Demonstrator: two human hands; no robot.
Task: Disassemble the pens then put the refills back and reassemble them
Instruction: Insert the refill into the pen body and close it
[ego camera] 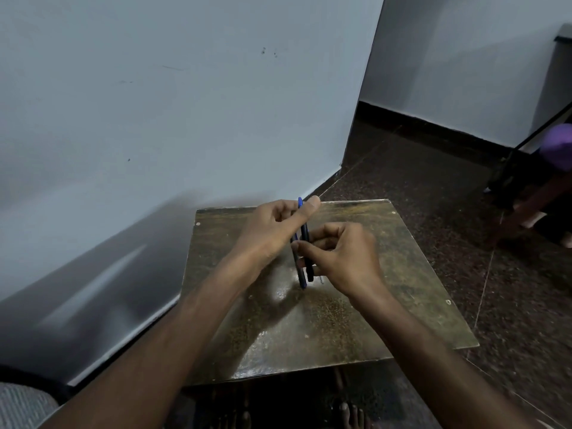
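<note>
Centre frame, left hand and right hand both pinch two upright pens above a worn table.

We see a small square table with a worn, glossy, brown-green mottled top, scuffed and reflecting light near the centre. Small round screw heads sit near its far-left corner, far-right corner and right edge. The table stands on a dark speckled floor, its left edge close to the wall. We can't tell whether the pens held over the centre touch the top.
</note>
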